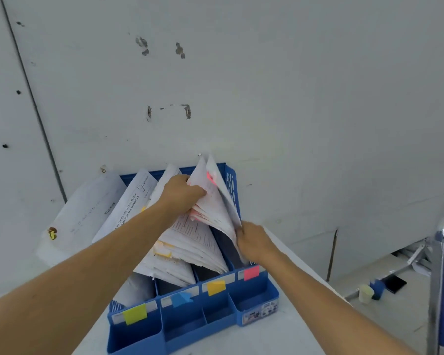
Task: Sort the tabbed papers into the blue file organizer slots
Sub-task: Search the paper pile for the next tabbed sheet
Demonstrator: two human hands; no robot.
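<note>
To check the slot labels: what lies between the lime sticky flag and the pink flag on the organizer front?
Head view: a blue flag and an orange-yellow flag lie between them.

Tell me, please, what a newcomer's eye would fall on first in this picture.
The blue file organizer stands in the middle, against the grey wall. At its right end the left hand holds up a fanned sheaf of pink-tabbed papers, and the right hand pinches the sheets' near edge, just above the pink label on the front.
</note>
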